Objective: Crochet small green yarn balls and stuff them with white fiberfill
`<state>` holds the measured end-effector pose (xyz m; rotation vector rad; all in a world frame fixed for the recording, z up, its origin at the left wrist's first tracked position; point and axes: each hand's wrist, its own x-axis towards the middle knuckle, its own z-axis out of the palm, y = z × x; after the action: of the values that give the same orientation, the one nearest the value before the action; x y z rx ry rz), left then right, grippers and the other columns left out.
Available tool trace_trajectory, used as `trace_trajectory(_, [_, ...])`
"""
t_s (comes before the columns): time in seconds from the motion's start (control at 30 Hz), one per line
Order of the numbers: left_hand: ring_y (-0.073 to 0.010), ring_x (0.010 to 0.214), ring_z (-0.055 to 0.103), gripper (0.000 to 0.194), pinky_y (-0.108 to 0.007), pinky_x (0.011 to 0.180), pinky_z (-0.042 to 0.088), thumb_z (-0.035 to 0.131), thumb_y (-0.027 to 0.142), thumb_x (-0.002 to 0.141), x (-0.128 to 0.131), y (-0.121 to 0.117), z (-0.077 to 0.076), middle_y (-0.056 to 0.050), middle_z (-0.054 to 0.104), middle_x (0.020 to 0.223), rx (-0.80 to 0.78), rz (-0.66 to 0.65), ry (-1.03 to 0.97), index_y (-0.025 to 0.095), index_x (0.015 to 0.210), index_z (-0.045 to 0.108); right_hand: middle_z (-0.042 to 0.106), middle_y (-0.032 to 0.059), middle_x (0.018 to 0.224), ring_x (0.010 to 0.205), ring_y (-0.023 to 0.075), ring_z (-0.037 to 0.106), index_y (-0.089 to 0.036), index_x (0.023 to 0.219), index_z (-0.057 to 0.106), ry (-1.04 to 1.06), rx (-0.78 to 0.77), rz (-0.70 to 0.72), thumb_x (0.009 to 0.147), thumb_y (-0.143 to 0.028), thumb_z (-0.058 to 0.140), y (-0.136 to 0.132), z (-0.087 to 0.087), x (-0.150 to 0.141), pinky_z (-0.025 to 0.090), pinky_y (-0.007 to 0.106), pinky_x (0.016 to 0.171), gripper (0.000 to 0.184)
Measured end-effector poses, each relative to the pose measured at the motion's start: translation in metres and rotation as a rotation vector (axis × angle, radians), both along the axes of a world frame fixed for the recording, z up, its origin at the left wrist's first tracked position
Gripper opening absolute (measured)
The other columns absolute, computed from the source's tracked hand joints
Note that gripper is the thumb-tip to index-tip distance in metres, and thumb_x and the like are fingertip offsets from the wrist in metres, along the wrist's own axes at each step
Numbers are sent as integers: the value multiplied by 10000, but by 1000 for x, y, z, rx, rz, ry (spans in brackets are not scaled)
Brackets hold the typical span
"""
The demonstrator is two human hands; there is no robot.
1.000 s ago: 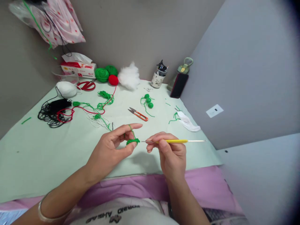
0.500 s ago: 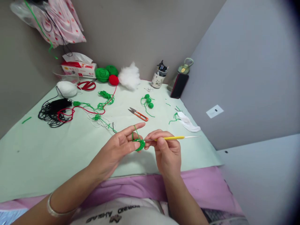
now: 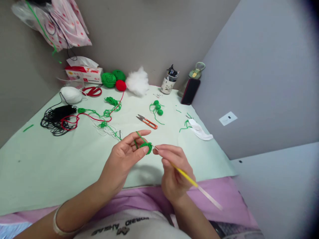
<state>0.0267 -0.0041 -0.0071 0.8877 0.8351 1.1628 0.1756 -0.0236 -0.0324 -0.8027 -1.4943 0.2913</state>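
Observation:
Between thumb and fingers, my left hand [image 3: 124,154] pinches a small round green crochet piece [image 3: 147,147]. Green yarn [image 3: 141,136] runs from it over my raised index finger. My right hand [image 3: 175,171] grips a crochet hook [image 3: 185,176] with a yellow middle, its tail slanting down to the right. The hook's thin metal tip meets the right edge of the green piece; whether it sits inside a stitch I cannot tell. Beyond my hands lie orange-handled thread snips [image 3: 147,122] and several small green crocheted balls [image 3: 158,107] with yarn tails.
Black yarn [image 3: 58,118], red-handled scissors [image 3: 92,91], a tissue box [image 3: 84,73], green yarn balls [image 3: 109,80], a red ball [image 3: 121,85] and white stuffing [image 3: 138,81] stand at the back left. A pen cup [image 3: 168,84], phone [image 3: 190,91] and white cloth piece [image 3: 199,129] are on the right.
The hook has swung from nearly level to a slant, its tail end dropping toward me. My right hand has turned with it, and the green piece has shifted slightly up and left.

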Motion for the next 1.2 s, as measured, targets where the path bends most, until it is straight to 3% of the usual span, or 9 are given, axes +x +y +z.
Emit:
trace_trajectory(0.1, [-126, 844, 551, 374, -236, 817, 470, 794, 282, 844, 3, -2, 0, 22, 605, 872, -42, -41, -48, 289, 1214, 737, 725, 97, 1154, 985, 221, 726, -314, 1286, 699, -196, 106, -105, 934, -48, 608, 1, -8, -2, 637, 377, 763, 450])
trace_trajectory(0.17, [-140, 862, 561, 435, -253, 825, 474, 804, 288, 831, 5, -3, 1, 14, 605, 874, -64, -90, -81, 281, 1258, 719, 723, 96, 1160, 980, 222, 727, -321, 1274, 705, -180, 114, -119, 927, -42, 619, 3, -10, -3, 636, 379, 757, 454])
trace_trajectory(0.4, [-159, 937, 557, 595, -286, 900, 446, 806, 252, 830, 4, -1, 7, -10, 623, 975, -151, -171, -157, 276, 1398, 631, 762, 54, 947, 917, 216, 720, -291, 1021, 763, 176, -133, 46, 994, -209, 589, 10, 0, -3, 614, 391, 763, 195])
trace_trajectory(0.6, [-149, 880, 532, 611, -288, 901, 420, 796, 233, 834, 1, 3, 6, 5, 608, 926, -123, -181, -178, 307, 1416, 623, 757, 37, 903, 800, 176, 699, -261, 955, 756, 446, -270, 197, 998, -284, 611, 13, 0, -6, 595, 323, 680, 153])
trace_trajectory(0.83, [-135, 807, 524, 777, -289, 836, 441, 820, 214, 813, -5, 4, 6, 24, 573, 879, -73, -203, -195, 337, 1513, 506, 770, 44, 952, 908, 190, 705, -291, 1014, 779, 370, -180, 202, 993, -256, 623, 7, 4, -7, 601, 334, 726, 161])
trace_trajectory(1.1, [-146, 851, 538, 752, -293, 860, 446, 789, 244, 847, -6, 2, 6, 16, 581, 910, -25, -144, -106, 333, 1526, 475, 789, 65, 958, 821, 189, 746, -228, 974, 705, 418, -310, 263, 1036, -318, 538, 7, 7, 0, 633, 362, 729, 200])
trace_trajectory(1.2, [-154, 888, 540, 722, -287, 865, 448, 780, 252, 855, -5, 0, 3, 13, 570, 923, 25, -107, -49, 337, 1512, 492, 788, 62, 973, 850, 195, 746, -239, 1012, 702, 386, -237, 215, 1048, -285, 506, 5, 4, -1, 635, 370, 723, 204])
